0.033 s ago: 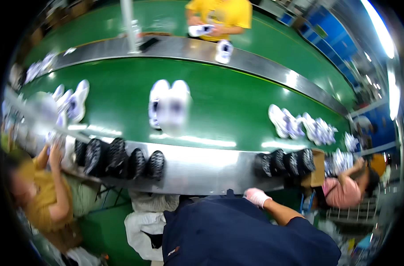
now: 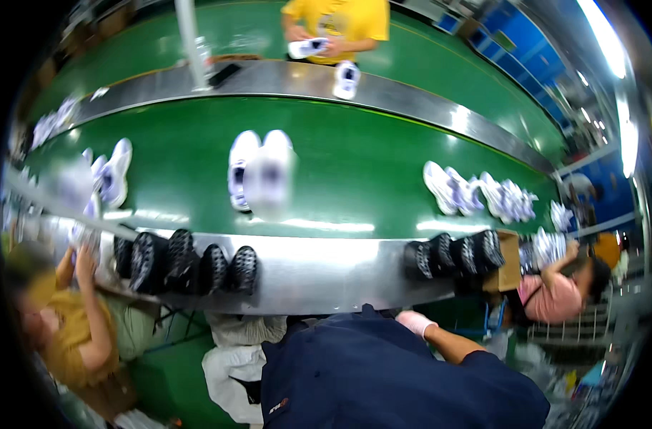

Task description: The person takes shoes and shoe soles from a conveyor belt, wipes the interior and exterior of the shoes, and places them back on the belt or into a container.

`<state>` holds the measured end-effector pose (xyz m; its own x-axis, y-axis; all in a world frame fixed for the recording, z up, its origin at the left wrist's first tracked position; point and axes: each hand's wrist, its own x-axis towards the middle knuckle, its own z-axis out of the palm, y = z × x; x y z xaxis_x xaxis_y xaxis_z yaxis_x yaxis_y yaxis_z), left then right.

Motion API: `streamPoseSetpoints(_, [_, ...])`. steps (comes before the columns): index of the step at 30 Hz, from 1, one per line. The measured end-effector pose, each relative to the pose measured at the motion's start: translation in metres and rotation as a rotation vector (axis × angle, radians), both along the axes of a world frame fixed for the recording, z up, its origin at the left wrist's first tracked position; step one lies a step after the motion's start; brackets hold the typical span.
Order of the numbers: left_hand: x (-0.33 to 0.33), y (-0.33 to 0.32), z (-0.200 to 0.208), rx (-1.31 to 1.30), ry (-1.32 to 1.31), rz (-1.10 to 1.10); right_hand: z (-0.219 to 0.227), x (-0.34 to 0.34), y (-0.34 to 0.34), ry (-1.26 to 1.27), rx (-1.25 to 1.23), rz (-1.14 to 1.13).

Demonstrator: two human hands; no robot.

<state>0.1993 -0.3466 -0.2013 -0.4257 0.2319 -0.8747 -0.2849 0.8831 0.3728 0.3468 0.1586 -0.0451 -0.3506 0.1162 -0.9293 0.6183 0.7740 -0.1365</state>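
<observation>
My right hand (image 2: 415, 323), in a pale pink-white glove, hangs beside the dark blue cloth over my body, just below the near edge of the metal ledge (image 2: 319, 268). Its fingers are blurred and partly hidden, so I cannot tell whether it grips anything. My left hand does not show. Ahead, a pair of white shoes (image 2: 242, 171) with pale purple parts lies on the green belt, one of them smeared. Black patterned shoes (image 2: 244, 269) stand on the ledge to the left, and more black shoes (image 2: 442, 255) to the right.
More white shoes (image 2: 115, 175) lie at the belt's left, others (image 2: 440, 187) at its right. A cardboard box (image 2: 509, 261) stands by the right-hand black shoes. A person in yellow (image 2: 344, 28) holds a white shoe across the belt. People sit at left (image 2: 79, 325) and right (image 2: 555, 293).
The whole view has shifted slightly, so the belt, shoes and people sit a little farther left in the picture. My right hand stays beside my body.
</observation>
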Motion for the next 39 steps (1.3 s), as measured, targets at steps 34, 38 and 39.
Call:
streamPoseSetpoints(34, [-0.029,0.085,0.073,-0.141,0.337,-0.311,-0.07,-0.026,0.486,0.535,0.622,-0.884])
streamPoseSetpoints(38, [0.06,0.072,0.063,-0.154,0.236,-0.096,-0.082,-0.055,0.506,0.466,0.671,-0.825])
streamPoseSetpoints(39, [0.076,0.077,0.056,-0.187,0.245,0.001,-0.082,-0.059,0.513,0.464,0.675,-0.824])
